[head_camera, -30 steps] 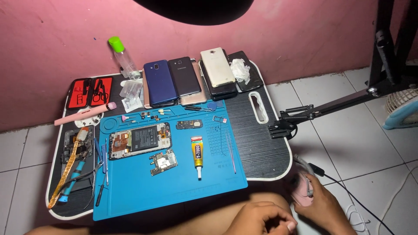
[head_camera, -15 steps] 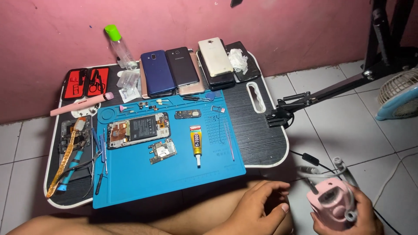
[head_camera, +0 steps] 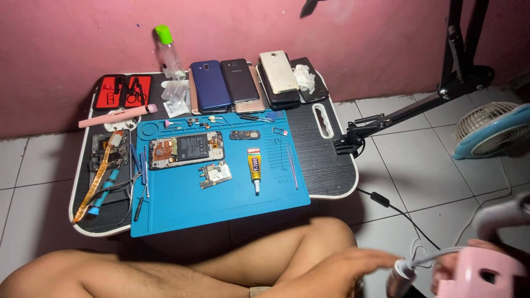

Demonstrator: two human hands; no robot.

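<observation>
My right hand sits at the bottom right, gripping a pink handheld device with a pale curved handle. A white cable leads from the device to a grey cylindrical end piece. My left hand is blurred, its fingers stretched out flat towards that end piece and just reaching it, with nothing held in it. Both hands are off the low table, over my crossed legs. On the table lies a blue work mat with an opened phone, a small circuit board and a glue tube.
Several phones lie stacked along the table's back edge beside a green-capped bottle and a red tool case. Tweezers and screwdrivers lie at the left. A black stand arm clamps the table's right edge. A blue fan and black cord are on the tiles.
My right hand lifted the pink device from the floor and carried it to the right. My left hand followed rightwards to the cable's end piece. The view shifted right.
</observation>
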